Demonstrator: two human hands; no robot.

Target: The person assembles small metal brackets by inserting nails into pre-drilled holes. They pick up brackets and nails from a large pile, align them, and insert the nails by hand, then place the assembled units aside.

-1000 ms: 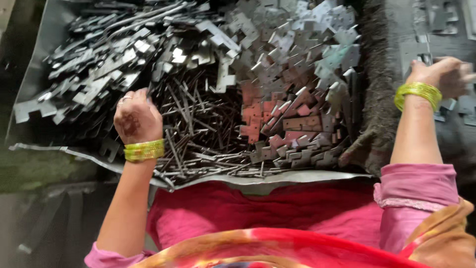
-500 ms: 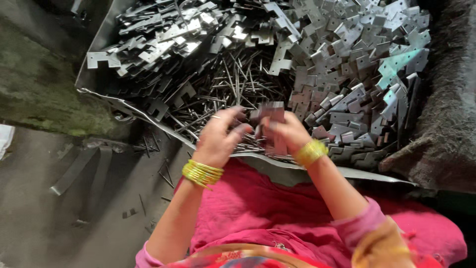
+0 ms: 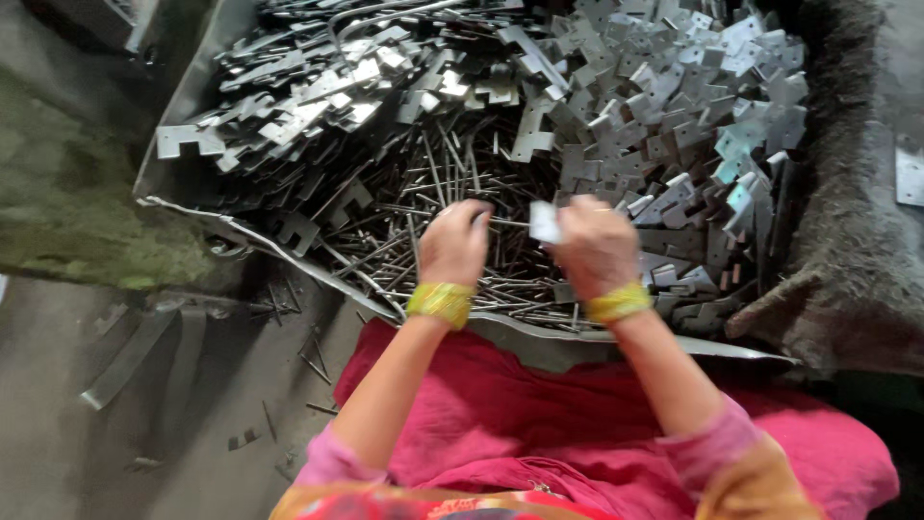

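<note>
1. You are pinching a small flat metal plate [image 3: 545,221] just above the middle of the frame; it is sitting at the fingertips of your right hand [image 3: 597,246], on that hand's left side, facing the gap between your two hands.
2. Your right hand's grip is closing on that plate, fingers curled around its right edge. The plate is blurred, so you cannot tell its long axis for sure; it is looking a little taller than wide.
3. Your left hand [image 3: 455,241] is hovering just left of the plate, with a narrow gap between them. Its fingers are curling inward, and you cannot tell whether its grip is holding anything, perhaps one of the thin pins.
4. Of the two, your right hand is the one on the plate; the left is near but apart from it.
5. Under both hands a heap of thin metal pins [image 3: 452,183] is lying, pointing every way.
6. Piles of stamped plates [image 3: 674,125] are filling the upper right and upper left, all inside a grey sheet-metal tray [image 3: 183,125].
7. Your pink clothing [image 3: 539,414] is filling the lower middle; yellow bangles [image 3: 441,300] are circling both wrists.
</note>
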